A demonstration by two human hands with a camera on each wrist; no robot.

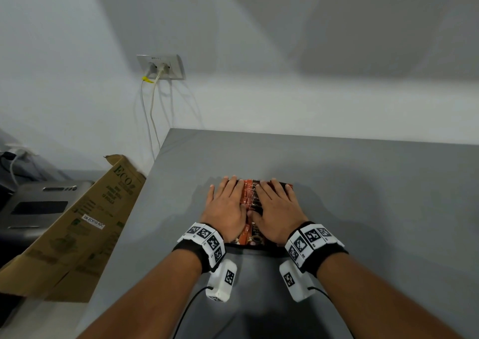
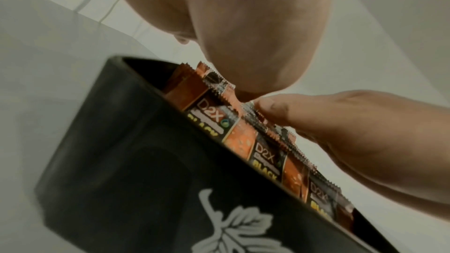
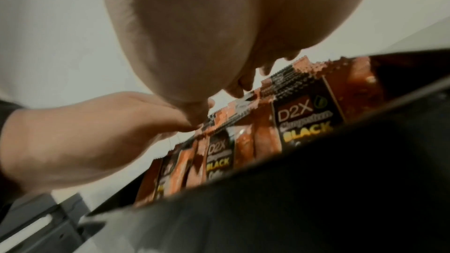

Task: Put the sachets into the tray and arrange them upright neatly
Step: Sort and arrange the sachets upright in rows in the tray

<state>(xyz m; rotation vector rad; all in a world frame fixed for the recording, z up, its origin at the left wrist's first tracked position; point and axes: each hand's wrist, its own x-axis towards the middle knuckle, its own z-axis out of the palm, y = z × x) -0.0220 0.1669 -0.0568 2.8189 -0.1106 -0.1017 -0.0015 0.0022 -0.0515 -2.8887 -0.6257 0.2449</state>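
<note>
Smooth grey matte tabletop (image 1: pixel 363 183) butting against a plain white wall (image 1: pixel 259 40), soft shadows falling across both. White wall socket plate (image 1: pixel 161 67) carrying 2 pale cables (image 1: pixel 153 121), trailing down. Left of the table, a brown printed cardboard box (image 1: pixel 85 222) leaning beside a dark grey machine (image 1: pixel 39 206).

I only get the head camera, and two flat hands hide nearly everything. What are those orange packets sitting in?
Observer: A black tray; the left wrist view shows a white leaf print on its outer wall.
Operator: Are the packets lying flat?
Observer: No. The sachets stand upright in a row, their crimped tops above the rim.
Operator: Any writing on them?
Observer: Yes, "D2X" and "BLACK".
Operator: Is either hand grabbing one?
Observer: The left hand and right hand lie palm-down on the tops; neither has a grip on a sachet.
</note>
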